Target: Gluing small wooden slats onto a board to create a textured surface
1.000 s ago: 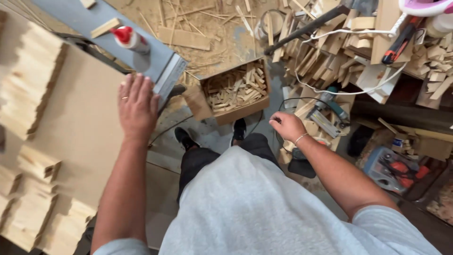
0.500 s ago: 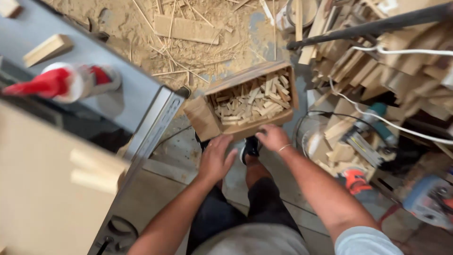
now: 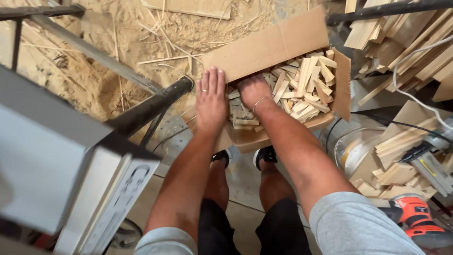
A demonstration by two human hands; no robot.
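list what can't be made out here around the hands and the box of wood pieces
Head view only:
- Right hand: fingertips buried among the wood offcuts, so any grasp is hidden.
- Left hand: palm hidden, lying flat on the cardboard box flap.
- Box bottom: covered by offcuts.
- Orange power tool: cut off by the frame's lower edge.

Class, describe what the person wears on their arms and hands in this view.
The left hand carries a thin ring on one finger. The right hand has a slim bracelet at the wrist. Both forearms are bare, and short light grey sleeves cover the upper arms.
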